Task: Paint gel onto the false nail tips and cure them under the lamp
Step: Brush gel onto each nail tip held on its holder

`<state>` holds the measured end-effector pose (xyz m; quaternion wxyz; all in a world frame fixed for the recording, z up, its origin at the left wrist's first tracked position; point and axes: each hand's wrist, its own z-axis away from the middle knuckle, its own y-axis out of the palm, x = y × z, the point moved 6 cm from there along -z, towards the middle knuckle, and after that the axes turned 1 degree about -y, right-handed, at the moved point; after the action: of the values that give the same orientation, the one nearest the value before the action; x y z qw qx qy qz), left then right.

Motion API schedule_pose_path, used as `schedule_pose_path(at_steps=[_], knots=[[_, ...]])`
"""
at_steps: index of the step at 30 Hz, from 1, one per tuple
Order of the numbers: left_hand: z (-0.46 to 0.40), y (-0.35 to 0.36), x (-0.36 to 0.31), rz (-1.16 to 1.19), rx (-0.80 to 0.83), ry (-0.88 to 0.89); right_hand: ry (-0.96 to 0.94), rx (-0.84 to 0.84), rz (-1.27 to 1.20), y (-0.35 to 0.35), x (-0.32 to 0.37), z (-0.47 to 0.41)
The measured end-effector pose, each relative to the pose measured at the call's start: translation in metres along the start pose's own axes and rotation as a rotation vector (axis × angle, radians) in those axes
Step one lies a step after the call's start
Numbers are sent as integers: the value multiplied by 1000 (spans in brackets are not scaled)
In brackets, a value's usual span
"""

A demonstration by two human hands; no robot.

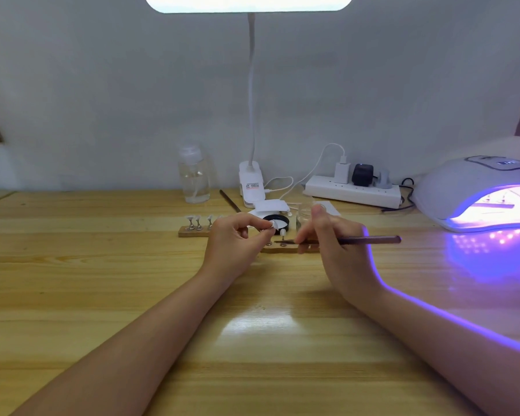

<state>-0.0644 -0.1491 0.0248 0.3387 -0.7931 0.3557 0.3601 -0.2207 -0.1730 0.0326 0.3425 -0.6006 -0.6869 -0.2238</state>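
My left hand (237,238) pinches a small metal stand with a white nail tip (273,226) on it, lifted just above the wooden table. My right hand (327,235) grips a dark brush (370,240) that lies level, its bristle end pointing left toward that tip. A wooden holder strip (192,232) to the left carries several more tips on stands (194,222). A second strip (279,249) lies under my hands with one tip stand (283,234) upright on it. The white curing lamp (475,190) glows purple at the far right, with a strip visible inside it.
A black gel pot (276,222) and a small glass jar (305,213) sit behind my hands. Farther back stand a clear pump bottle (194,178), a clip desk lamp (251,184), a spare brush (230,201) and a power strip (353,190) with plugs and cables.
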Motion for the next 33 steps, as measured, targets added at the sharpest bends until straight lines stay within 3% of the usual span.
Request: schedule_pose_path(at_steps=[5,10,15,19,25,29,33], knots=[[0,0,-1,5,7,14,-109,25,149,0,5,1],[0,0,0,1,6,19,-16,8,-17,2,-3,4],[0,0,-2,16,17,23,-76,18,97,1,0,1],[1,0,-2,13,20,18,2,7,-24,2,-7,4],[0,0,-1,8,19,10,-26,16,74,1,-5,0],[0,1,0,-2,16,22,69,32,-74,5,-11,4],[0,1,-1,-7,17,39,-12,0,-3,0,-5,1]])
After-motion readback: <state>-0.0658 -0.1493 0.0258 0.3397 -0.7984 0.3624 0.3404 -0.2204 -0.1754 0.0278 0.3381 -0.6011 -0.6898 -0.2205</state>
